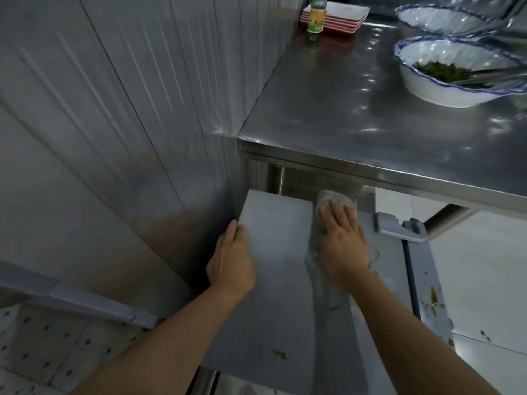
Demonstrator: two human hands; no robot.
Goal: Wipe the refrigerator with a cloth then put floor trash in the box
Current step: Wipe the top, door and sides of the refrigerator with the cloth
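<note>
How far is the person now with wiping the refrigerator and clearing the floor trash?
Wiping is under way. The right hand presses a grey cloth flat on the refrigerator top, while the left hand grips its left edge. A wet streak runs behind the cloth, but food spots remain on the near part. The trash step looks not yet begun: scraps lie at the right, and no box is in view.
</note>
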